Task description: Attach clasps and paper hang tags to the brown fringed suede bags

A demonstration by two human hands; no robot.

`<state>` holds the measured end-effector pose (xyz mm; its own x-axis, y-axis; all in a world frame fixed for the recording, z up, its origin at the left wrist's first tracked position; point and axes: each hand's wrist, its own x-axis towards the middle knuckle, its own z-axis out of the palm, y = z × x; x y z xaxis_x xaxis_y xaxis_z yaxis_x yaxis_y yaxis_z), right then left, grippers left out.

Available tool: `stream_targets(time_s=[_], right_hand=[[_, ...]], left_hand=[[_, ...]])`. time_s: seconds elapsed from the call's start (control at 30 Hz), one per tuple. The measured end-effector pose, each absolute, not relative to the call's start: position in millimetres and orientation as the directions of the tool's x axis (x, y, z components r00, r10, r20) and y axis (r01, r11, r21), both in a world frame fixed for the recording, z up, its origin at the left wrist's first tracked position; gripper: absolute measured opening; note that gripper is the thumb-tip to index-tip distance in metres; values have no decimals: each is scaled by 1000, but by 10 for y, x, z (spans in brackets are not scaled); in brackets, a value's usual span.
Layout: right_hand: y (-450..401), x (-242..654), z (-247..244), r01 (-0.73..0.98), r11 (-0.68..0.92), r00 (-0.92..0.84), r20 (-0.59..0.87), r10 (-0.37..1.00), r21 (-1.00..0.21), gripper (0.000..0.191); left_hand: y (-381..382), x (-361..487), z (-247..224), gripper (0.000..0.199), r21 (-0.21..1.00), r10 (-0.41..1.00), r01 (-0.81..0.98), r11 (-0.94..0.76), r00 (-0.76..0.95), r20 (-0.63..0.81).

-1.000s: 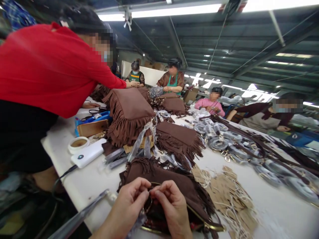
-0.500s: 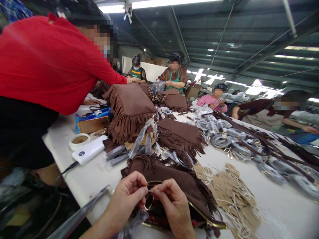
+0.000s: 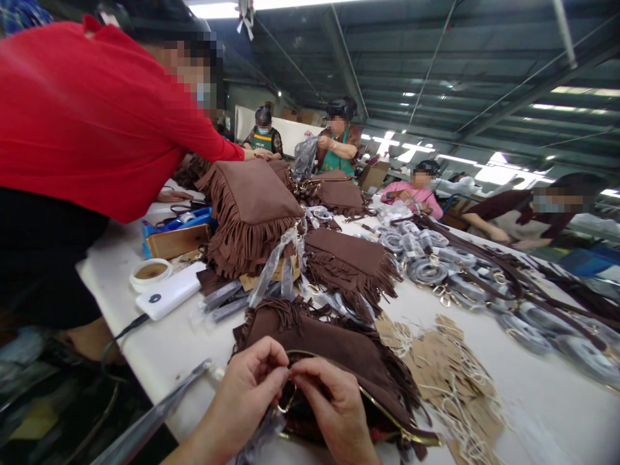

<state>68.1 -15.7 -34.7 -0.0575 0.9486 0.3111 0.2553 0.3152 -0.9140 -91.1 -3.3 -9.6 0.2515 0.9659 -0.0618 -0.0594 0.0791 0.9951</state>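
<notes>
White table (image 3: 184, 345); one open bag (image 3: 334, 342) below two hands (image 3: 249, 394), fingers (image 3: 275, 380) pinched.

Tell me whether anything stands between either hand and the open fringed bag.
Nothing visible does. The left hand and right hand meet over the open fringed bag; other brown bags lie beyond it.

Nothing legible. Too small or blurred to read: marks on the paper tags (image 3: 450, 371), just right of the open brown bag (image 3: 320, 339); a dark round emblem (image 3: 155, 298) on the white device (image 3: 177, 292), beyond the bag to the left; pale lettering on the green apron (image 3: 262, 144), well beyond the bag.
</notes>
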Motion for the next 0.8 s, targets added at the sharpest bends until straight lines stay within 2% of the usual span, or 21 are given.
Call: stream_targets(time_s=[0.13,0.2,0.37,0.47,0.6,0.8], right_hand=[[-155,710,-326,337,397,-130,375,918,-854,14],[-161,712,-315,356,413,-130,393,910,-838,15],[-163,705,-319,370,431,-131,413,901,-823,16],[-152,718,-377,348,353,-95,342,935,-869,11],[-145,752,-460,219,236,-72,226,971,-947,12],[-144,764,-456,102,223,-96,213,972,-970,16]], left_hand=[[-35,-912,-139,11,999,962,1,37,270,-36],[-43,-912,-133,7,995,961,94,-22,275,-4],[-70,-914,-61,16,897,954,372,-240,263,147],[-67,-920,-43,20,876,949,393,-279,254,188],[-46,-937,-59,21,883,944,375,-282,272,185],[-40,-967,-78,20,867,933,400,-296,316,173]])
